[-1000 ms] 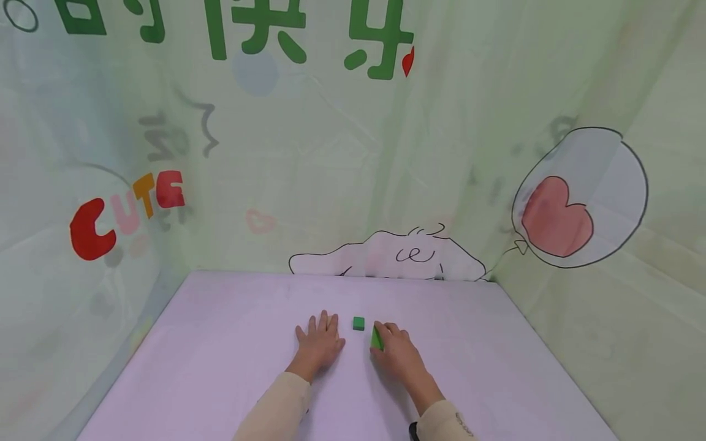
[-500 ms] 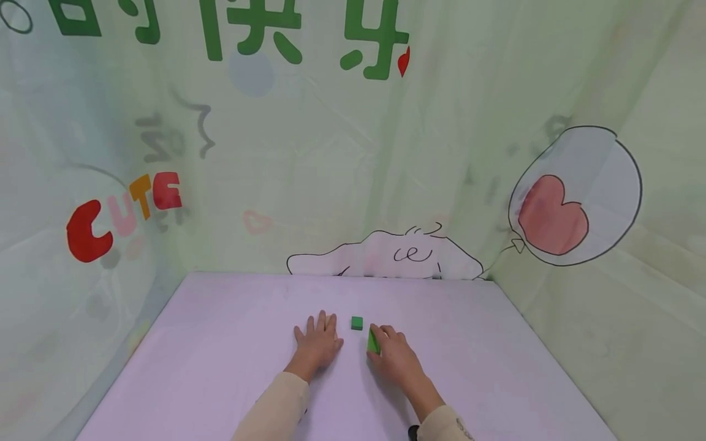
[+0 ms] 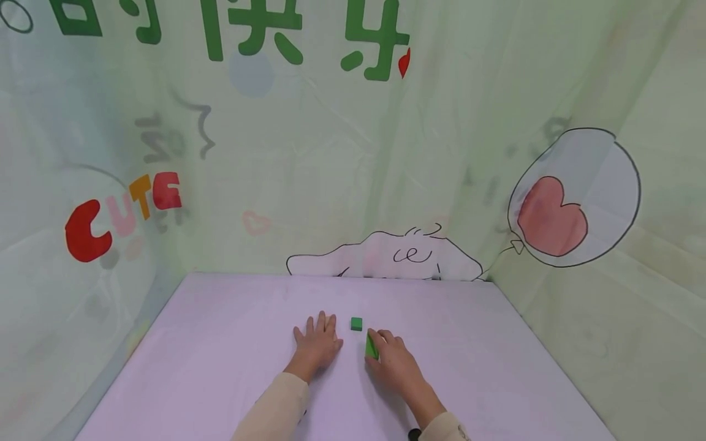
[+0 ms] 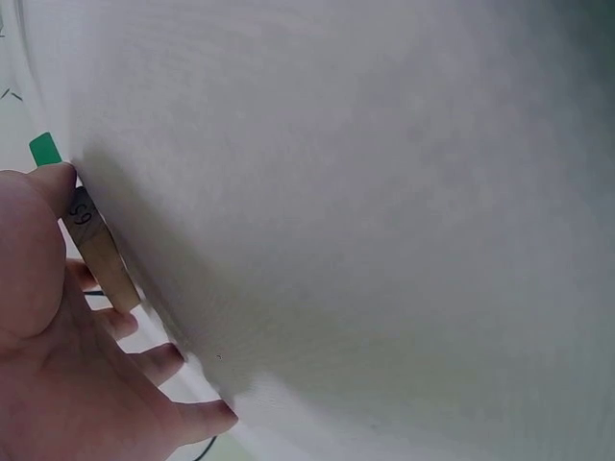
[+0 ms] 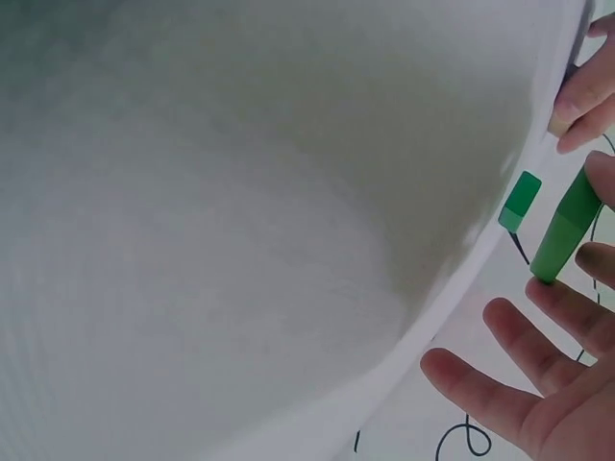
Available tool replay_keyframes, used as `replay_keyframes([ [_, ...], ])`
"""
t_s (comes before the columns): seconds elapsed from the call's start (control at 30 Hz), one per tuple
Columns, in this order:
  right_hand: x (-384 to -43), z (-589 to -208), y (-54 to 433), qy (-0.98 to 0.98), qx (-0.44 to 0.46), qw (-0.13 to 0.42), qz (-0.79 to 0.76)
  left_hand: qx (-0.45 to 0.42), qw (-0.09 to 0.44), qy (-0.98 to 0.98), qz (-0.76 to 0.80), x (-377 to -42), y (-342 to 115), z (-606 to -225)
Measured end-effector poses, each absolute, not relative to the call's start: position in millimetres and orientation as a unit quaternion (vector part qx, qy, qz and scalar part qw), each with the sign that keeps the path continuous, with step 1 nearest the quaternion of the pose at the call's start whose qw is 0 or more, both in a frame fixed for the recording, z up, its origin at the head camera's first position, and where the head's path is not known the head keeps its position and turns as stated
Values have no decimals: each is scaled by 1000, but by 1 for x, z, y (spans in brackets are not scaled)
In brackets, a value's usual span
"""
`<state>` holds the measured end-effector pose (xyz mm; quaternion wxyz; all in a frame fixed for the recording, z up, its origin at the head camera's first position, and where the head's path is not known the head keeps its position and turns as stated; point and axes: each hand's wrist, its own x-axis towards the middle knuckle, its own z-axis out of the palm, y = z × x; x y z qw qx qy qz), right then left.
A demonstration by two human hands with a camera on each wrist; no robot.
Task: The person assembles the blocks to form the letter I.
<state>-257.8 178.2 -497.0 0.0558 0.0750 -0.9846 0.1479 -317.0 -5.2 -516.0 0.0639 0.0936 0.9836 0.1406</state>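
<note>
In the head view my left hand (image 3: pixel 317 344) lies on the table with its fingers spread and straight. A wooden block (image 4: pixel 110 264) with a written mark shows beneath it in the left wrist view, thumb at one end and fingers along its far side. My right hand (image 3: pixel 396 362) pinches a bright green triangular block (image 3: pixel 371 346) between thumb and fingers, standing it at the table surface. Its other fingers stay extended in the right wrist view. Between the two hands, slightly farther off, sits a small dark green cube (image 3: pixel 356 324), which neither hand touches.
The pale lilac table (image 3: pixel 220 343) ends at a back edge against a printed cloth (image 3: pixel 309 153). The same cloth hangs on both sides, with a balloon drawing (image 3: pixel 576 196) at right. A dark round item (image 3: pixel 414 434) shows beside the right cuff.
My right hand has drawn the green triangular block a little toward me and slightly left. The left hand and the small cube hold their places; the head view shifts a bit.
</note>
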Motion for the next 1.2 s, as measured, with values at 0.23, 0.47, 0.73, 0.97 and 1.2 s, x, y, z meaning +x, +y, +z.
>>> replay_keyframes([
  [0.23, -255, -496, 173, -986, 73, 49, 140, 96, 63, 983, 146, -317, -6, -517],
  [0.47, -254, -494, 170, -986, 82, 56, 134, 98, 60, 983, 140, -315, -6, -512],
  [0.73, -251, -494, 168, -987, 85, 44, 127, 99, 63, 983, 139, -314, -7, -511],
  [0.97, -247, -493, 168, -986, 99, 50, 121, 97, 61, 984, 138, -317, -5, -516],
  [1.2, -243, -493, 168, -988, 102, 37, 115, 95, 60, 985, 131, -319, -4, -519],
])
